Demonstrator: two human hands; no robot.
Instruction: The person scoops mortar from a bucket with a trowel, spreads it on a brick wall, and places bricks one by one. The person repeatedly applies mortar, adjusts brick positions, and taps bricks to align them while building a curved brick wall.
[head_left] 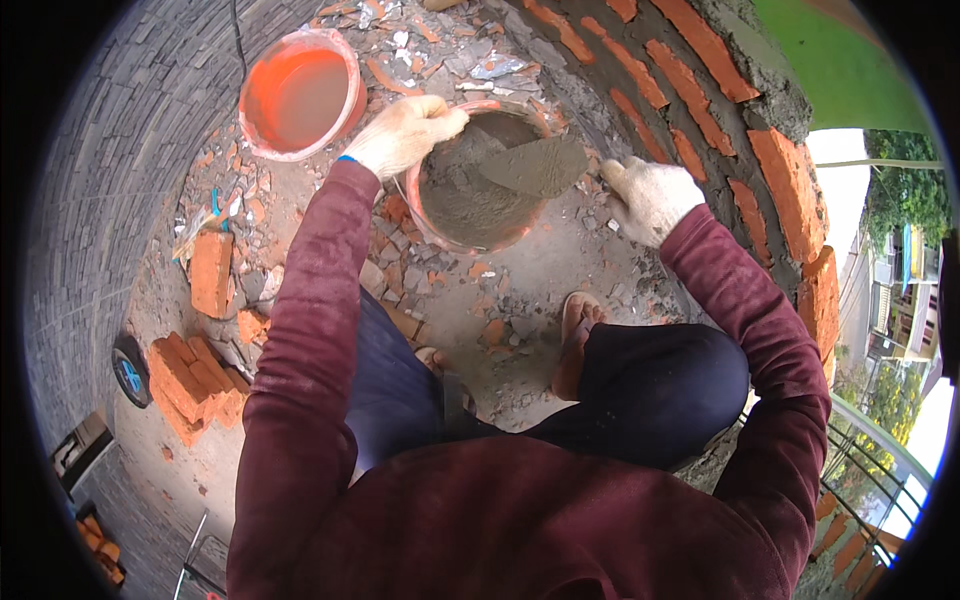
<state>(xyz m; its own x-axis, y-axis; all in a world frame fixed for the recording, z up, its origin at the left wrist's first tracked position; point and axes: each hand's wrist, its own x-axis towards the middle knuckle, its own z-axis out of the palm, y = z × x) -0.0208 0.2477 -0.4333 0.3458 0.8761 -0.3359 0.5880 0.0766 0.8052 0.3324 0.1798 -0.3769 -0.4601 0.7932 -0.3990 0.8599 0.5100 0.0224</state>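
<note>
My left hand [400,135], in a cream glove, is closed on the upper-left rim of a bucket [428,224] holding wet grey mortar [465,205]. My right hand [650,200], also gloved, is closed around a trowel's handle, which is mostly hidden in it. The trowel's mortar-coated triangular blade [535,167] is over the right half of the bucket, tilted and pointing left. A second orange bucket [352,100], with greyish liquid inside, stands beyond my left hand.
A brick-and-mortar wall [755,200] curves along the right. Loose bricks [185,385] are stacked at the left, near a single brick [211,270] and a black wheel-like object [130,372]. Rubble [480,330] litters the ground around my feet. A grey tiled wall [85,220] rises at the far left.
</note>
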